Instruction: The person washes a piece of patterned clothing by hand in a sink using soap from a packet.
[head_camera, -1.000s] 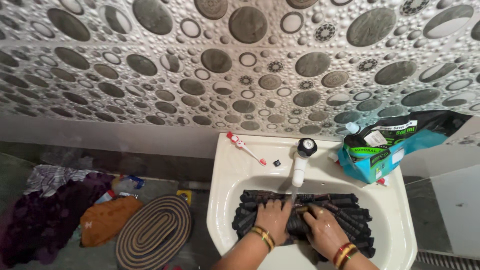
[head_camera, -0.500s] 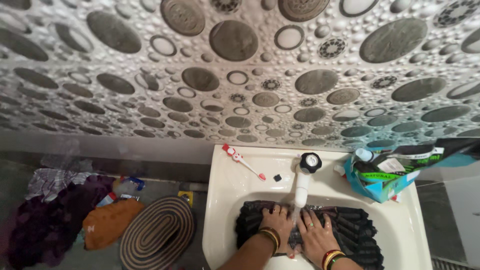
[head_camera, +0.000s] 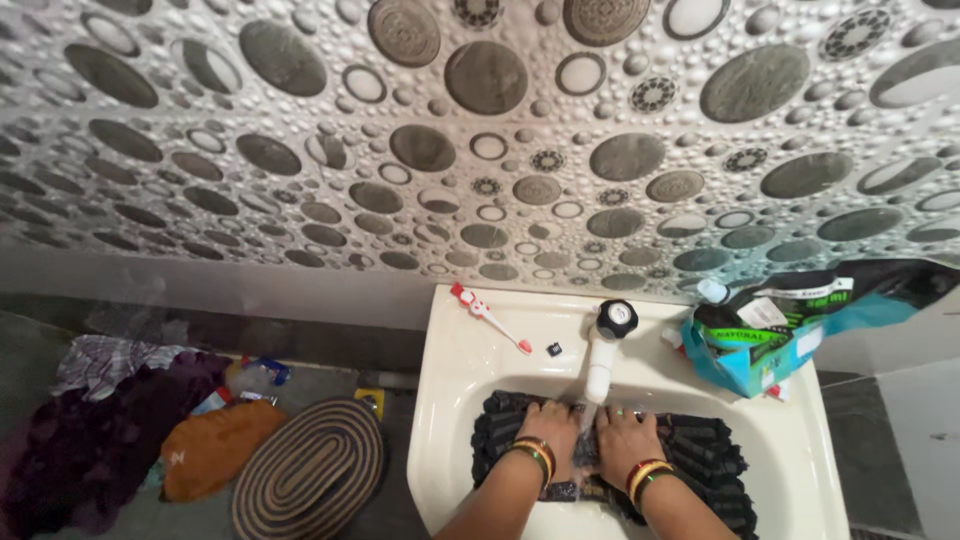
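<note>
Grey relief wall tiles (head_camera: 480, 150) patterned with circles, filling the upper two thirds of the frame. Cream ceramic basin (head_camera: 450, 400) at lower centre-right, fixed against that wall. Dark ribbed cloth (head_camera: 700, 465), wet and bunched across the bowl, directly beneath the white tap (head_camera: 602, 350), apparently so that the thin stream lands on it. Left hand (head_camera: 547, 428) and right hand (head_camera: 622, 432) side by side at lower centre, fingers spread flat, palms pressing the cloth down, nothing gripped; bangles on both wrists. Teal refill pouch (head_camera: 755, 340) leaning at the basin's right corner, within easy reach. Oval braided mat (head_camera: 308, 468) and heaped clothes (head_camera: 100, 430) on the dark floor, lower left. Red-and-white toothbrush (head_camera: 487, 317) lying on the back rim.
</note>
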